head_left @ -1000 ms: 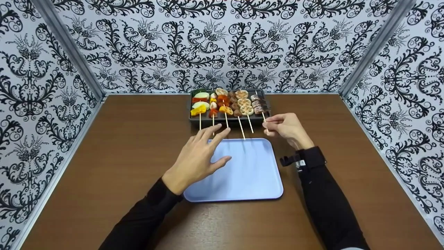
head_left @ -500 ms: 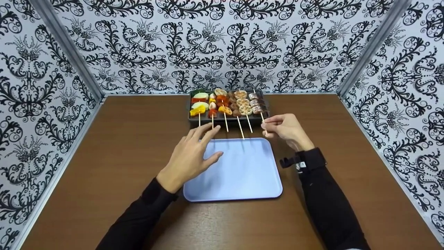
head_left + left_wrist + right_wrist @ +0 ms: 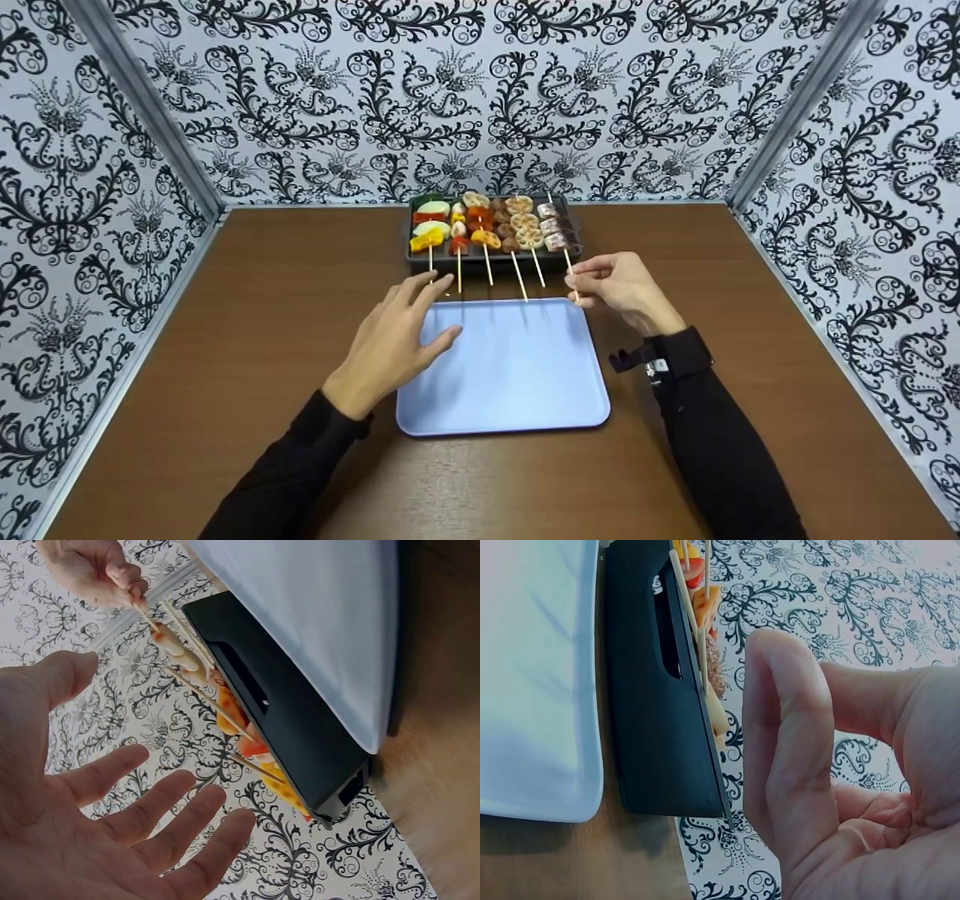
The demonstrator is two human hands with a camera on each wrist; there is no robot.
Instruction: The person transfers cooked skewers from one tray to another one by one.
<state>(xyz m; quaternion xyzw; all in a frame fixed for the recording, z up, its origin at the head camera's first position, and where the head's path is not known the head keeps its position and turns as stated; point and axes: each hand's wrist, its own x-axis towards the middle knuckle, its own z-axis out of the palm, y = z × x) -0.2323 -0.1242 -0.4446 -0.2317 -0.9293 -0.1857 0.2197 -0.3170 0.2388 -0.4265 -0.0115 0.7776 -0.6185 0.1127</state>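
Table (image 3: 225, 360) brn, walls (image 3: 450, 97) b/w scrollwork; R grip (image 3: 621, 286) pinches skewer (image 3: 555, 241), L grip (image 3: 385, 339) splayed

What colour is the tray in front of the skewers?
The tray is light blue; it shows best in the head view.

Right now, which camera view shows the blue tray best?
The head view: nearly the whole blue tray shows, though the left hand hides part. Both wrist views cut it off, each showing one corner.
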